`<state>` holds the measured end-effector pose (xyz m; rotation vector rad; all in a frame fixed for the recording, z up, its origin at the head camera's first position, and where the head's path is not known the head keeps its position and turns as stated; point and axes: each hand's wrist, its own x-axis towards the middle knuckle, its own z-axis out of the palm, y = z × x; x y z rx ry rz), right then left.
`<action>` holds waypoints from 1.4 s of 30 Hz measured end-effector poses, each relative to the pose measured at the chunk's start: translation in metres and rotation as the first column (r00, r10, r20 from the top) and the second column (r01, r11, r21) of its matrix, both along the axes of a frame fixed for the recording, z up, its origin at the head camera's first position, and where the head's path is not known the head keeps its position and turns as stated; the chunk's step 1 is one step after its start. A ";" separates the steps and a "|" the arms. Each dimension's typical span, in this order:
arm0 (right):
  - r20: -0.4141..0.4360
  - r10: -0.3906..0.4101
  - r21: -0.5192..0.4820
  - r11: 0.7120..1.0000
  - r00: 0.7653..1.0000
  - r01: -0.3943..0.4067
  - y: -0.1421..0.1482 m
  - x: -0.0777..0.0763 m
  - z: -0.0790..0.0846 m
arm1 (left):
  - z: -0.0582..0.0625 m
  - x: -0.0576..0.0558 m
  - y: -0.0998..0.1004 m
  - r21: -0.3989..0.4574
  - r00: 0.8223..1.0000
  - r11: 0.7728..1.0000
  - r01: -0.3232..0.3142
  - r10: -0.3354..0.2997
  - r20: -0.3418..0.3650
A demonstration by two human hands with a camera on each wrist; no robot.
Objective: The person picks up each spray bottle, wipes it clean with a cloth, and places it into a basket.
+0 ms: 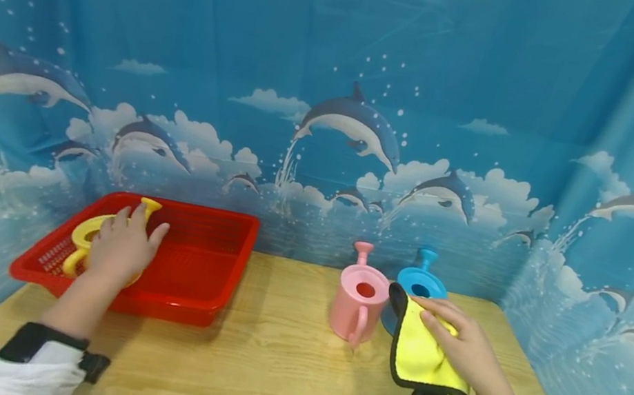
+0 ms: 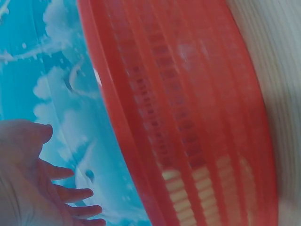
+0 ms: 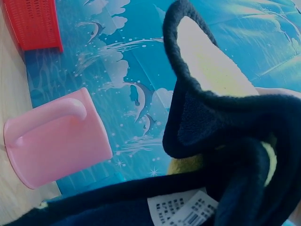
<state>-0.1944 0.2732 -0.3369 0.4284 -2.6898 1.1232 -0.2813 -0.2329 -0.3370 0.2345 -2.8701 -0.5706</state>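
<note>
Yellow plush cloth with black edging (image 1: 414,350) hangs from the right hand (image 1: 459,343) toward the right side of the wood-grain table (image 1: 275,372), partly hiding a blue plastic watering can (image 1: 433,285). A stretch of tabletop runs between a pink plastic watering can (image 1: 345,307) and a red slatted plastic basket (image 1: 199,276), whose near-left corner sits at the table's left edge. The right hand reaches forward, thumb and fingers pinching the cloth. The left hand (image 1: 122,249), fingers spread and gripping nothing, reaches over a yellow plastic watering can (image 1: 82,234) in the basket; whether they touch cannot be told. Counted: three watering cans, one basket, one cloth.
</note>
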 end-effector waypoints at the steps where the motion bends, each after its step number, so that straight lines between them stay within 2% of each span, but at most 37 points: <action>1: 0.002 -0.003 -0.001 1.000 1.000 0.003 0.000 0.000 0.000 | 0.000 0.001 0.005 -0.005 1.000 1.000 0.016 -0.016 -0.012; 6: 0.006 -0.008 -0.016 1.000 1.000 0.009 0.001 0.001 -0.001 | 0.002 0.007 0.033 -0.028 0.994 0.994 0.101 -0.103 -0.043; 13: 0.012 -0.026 -0.017 1.000 1.000 0.026 0.002 0.002 0.000 | 0.006 0.014 0.074 0.013 0.979 0.981 0.192 -0.191 -0.068; 21: 0.031 -0.048 -0.024 0.998 0.998 0.049 0.004 0.002 0.001 | -0.006 0.025 0.116 0.009 0.943 0.955 0.297 -0.292 -0.157; 25: 0.033 -0.055 -0.015 0.998 0.998 0.056 0.005 0.002 0.002 | -0.013 0.029 0.139 0.017 0.933 0.942 0.336 -0.331 -0.141; 29: 0.025 -0.060 0.001 0.998 0.998 0.060 0.007 0.000 0.004 | -0.021 0.031 0.160 0.076 0.920 0.921 0.381 -0.370 -0.129; 34: 0.026 -0.056 0.001 0.998 0.998 0.056 0.006 0.000 0.004 | -0.037 0.032 0.185 0.195 0.899 0.879 0.435 -0.412 -0.148; 38: 0.030 -0.058 -0.002 0.998 0.998 0.058 0.005 0.000 0.003 | -0.047 0.033 0.206 0.283 0.883 0.836 0.469 -0.435 -0.176; 40: 0.030 -0.059 0.000 0.998 0.998 0.059 0.005 0.000 0.003 | -0.051 0.033 0.217 0.374 0.876 0.793 0.481 -0.454 -0.164; 42: 0.025 -0.059 0.004 0.998 0.998 0.059 0.006 0.000 0.002 | -0.055 0.032 0.226 0.472 0.866 0.737 0.484 -0.481 -0.137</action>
